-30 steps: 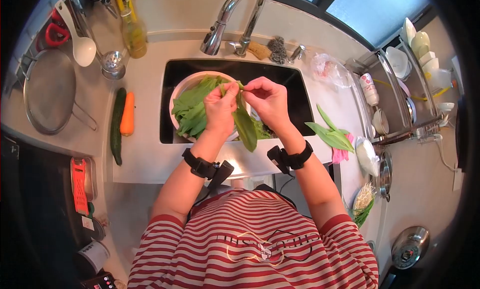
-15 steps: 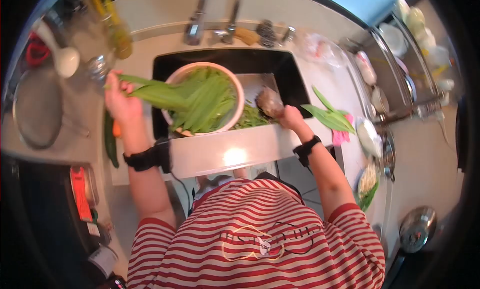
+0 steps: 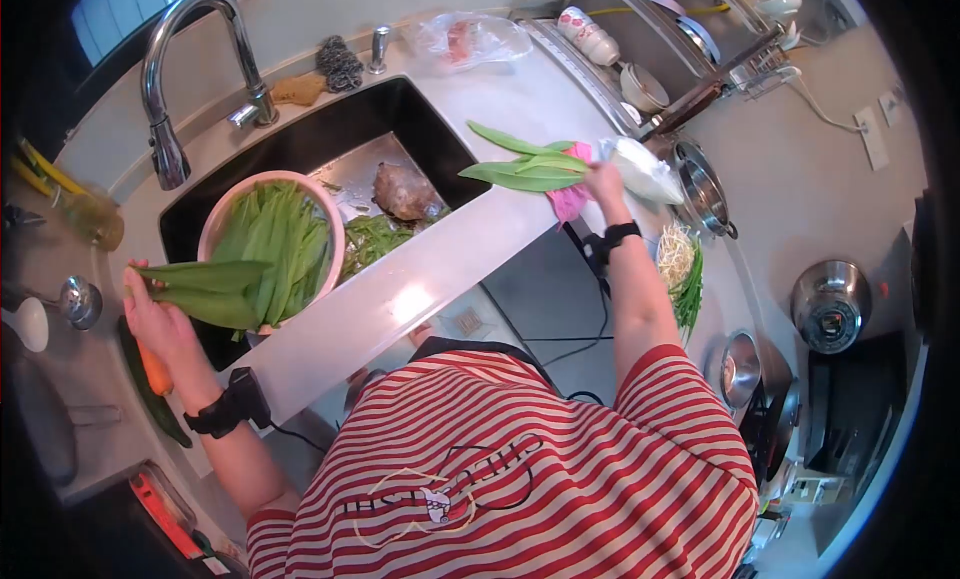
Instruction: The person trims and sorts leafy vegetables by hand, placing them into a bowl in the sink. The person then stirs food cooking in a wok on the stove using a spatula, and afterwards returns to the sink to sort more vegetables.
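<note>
At the left, my left hand [image 3: 160, 324] is closed on the ends of a few broad green leaves [image 3: 215, 307], which stretch over the rim of a pink basin [image 3: 335, 234]. The basin stands in the dark sink, filled with more long leaves [image 3: 270, 234]. Over on the right counter, my right hand [image 3: 605, 187] pinches the stem ends of a small bunch of leaves [image 3: 530, 169]. This bunch lies partly on a pink cloth [image 3: 570, 199]. In the sink are a brownish lump [image 3: 403, 191], its kind unclear, and trimmed green scraps [image 3: 372, 244].
A tall faucet [image 3: 200, 79] rises behind the sink [image 3: 420, 109]. Beyond my right hand are a white bag [image 3: 648, 169], a metal pot [image 3: 705, 189] and a plate of bean sprouts [image 3: 678, 259]. A carrot [image 3: 155, 372] and a cucumber [image 3: 150, 389] lie at the left.
My right hand has moved from the sink's front edge to the leaves on the right counter and taken hold of them. My left hand keeps its leaves. The view has turned right.
</note>
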Demonstrator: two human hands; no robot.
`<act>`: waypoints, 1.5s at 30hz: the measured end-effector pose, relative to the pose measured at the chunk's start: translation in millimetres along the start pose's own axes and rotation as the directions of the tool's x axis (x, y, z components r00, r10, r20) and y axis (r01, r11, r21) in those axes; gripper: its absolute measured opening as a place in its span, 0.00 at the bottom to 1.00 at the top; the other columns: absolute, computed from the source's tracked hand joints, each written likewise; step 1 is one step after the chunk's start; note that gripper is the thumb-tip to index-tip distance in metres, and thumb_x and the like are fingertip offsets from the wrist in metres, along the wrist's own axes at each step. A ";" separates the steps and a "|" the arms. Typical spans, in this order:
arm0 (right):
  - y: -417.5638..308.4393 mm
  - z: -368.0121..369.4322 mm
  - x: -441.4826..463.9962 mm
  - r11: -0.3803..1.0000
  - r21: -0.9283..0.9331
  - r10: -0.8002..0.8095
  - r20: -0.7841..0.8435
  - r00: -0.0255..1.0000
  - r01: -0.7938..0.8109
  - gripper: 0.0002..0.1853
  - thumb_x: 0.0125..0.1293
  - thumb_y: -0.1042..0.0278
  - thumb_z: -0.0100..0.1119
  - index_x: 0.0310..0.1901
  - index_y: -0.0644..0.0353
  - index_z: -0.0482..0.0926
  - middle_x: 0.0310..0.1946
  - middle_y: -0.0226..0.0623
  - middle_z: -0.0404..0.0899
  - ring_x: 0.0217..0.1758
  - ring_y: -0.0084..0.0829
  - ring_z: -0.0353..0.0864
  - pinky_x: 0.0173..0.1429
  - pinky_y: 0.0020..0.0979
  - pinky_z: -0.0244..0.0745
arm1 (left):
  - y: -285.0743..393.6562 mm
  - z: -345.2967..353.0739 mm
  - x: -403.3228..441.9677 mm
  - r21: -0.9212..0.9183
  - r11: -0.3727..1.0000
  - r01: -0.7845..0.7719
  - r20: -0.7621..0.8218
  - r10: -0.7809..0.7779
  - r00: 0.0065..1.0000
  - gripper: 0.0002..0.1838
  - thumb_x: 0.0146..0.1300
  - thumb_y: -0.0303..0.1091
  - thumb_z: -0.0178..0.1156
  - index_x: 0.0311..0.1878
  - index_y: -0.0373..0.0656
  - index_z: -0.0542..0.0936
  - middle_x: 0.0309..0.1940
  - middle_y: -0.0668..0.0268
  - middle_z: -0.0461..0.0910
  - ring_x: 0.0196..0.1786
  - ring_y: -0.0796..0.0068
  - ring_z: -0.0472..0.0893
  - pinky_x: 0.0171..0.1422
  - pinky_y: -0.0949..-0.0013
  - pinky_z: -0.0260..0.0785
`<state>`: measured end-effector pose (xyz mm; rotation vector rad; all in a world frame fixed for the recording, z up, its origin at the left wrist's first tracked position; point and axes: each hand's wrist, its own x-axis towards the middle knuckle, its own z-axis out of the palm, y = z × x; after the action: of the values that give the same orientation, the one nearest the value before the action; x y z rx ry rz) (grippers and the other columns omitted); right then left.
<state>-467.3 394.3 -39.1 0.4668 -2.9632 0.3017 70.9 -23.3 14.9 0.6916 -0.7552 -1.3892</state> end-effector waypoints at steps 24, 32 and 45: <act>-290.5 -127.9 -159.4 0.121 0.832 -0.721 -0.302 0.624 0.542 0.05 0.49 0.80 0.59 0.30 0.64 0.76 0.25 0.32 0.76 0.28 0.18 0.77 0.33 0.20 0.74 | -64.5 144.6 -117.2 0.322 0.863 -0.390 0.769 0.001 0.639 0.09 0.46 0.22 0.64 0.35 0.37 0.81 0.25 0.67 0.74 0.30 0.79 0.72 0.34 0.78 0.63; -322.6 -87.2 -177.1 0.127 0.972 -0.718 -0.046 0.695 0.195 0.03 0.52 0.78 0.60 0.29 0.66 0.76 0.25 0.29 0.77 0.28 0.15 0.75 0.30 0.18 0.71 | -74.3 113.3 -92.0 0.258 0.904 -0.341 0.757 0.030 0.652 0.06 0.47 0.21 0.63 0.31 0.36 0.80 0.27 0.64 0.77 0.33 0.76 0.75 0.37 0.76 0.66; -340.8 -90.5 -186.0 0.037 0.980 -0.822 0.141 0.552 -0.196 0.04 0.57 0.76 0.58 0.33 0.67 0.76 0.28 0.34 0.78 0.30 0.21 0.79 0.36 0.21 0.76 | -45.3 120.1 -99.4 0.080 0.975 0.206 0.459 -0.220 0.861 0.01 0.55 0.24 0.59 0.30 0.37 0.78 0.18 0.73 0.72 0.18 0.88 0.65 0.21 0.82 0.54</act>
<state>-175.7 150.2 80.1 1.8977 -2.2636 2.7204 -55.7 74.2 43.9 0.4714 -1.1033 -1.7841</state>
